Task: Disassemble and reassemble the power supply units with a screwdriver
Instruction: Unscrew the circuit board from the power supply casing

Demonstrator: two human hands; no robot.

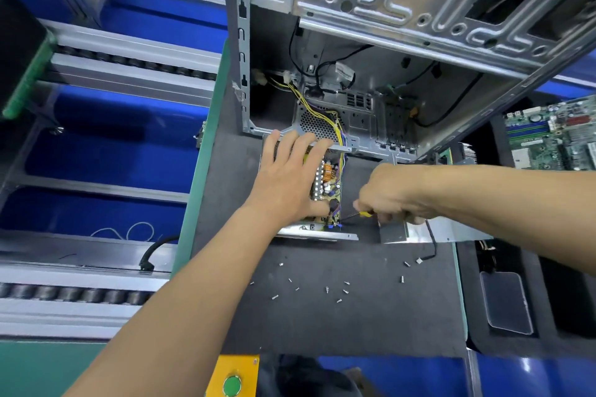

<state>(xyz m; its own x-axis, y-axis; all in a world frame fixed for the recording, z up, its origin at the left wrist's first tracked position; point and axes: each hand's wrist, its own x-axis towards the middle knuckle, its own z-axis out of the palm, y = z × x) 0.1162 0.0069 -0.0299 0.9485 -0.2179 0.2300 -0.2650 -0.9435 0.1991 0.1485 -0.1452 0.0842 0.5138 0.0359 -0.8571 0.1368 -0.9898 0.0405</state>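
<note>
Fingers [303, 145] of the left hand [287, 177] lie straight and spread, pressing flat on the open power supply unit [322, 190], which sits on the dark mat [322, 316] just near of the computer case [387, 42]. From the head view, the left forearm reaches in from the near left, palm down over the unit's circuit board. The right hand [387, 193] comes in from the right, knuckles up, its fingers curled round a yellow-handled screwdriver [358, 214] whose tip points left into the unit's near right corner.

The case stands open toward the camera, holding black cables and a yellow wire bundle [317, 109] that runs down into the unit. A flat metal cover [451, 229] lies under the right forearm. Loose screws [327, 289] are scattered on the mat near of the unit. A green motherboard [548, 135] lies far right. No writing can be read.
</note>
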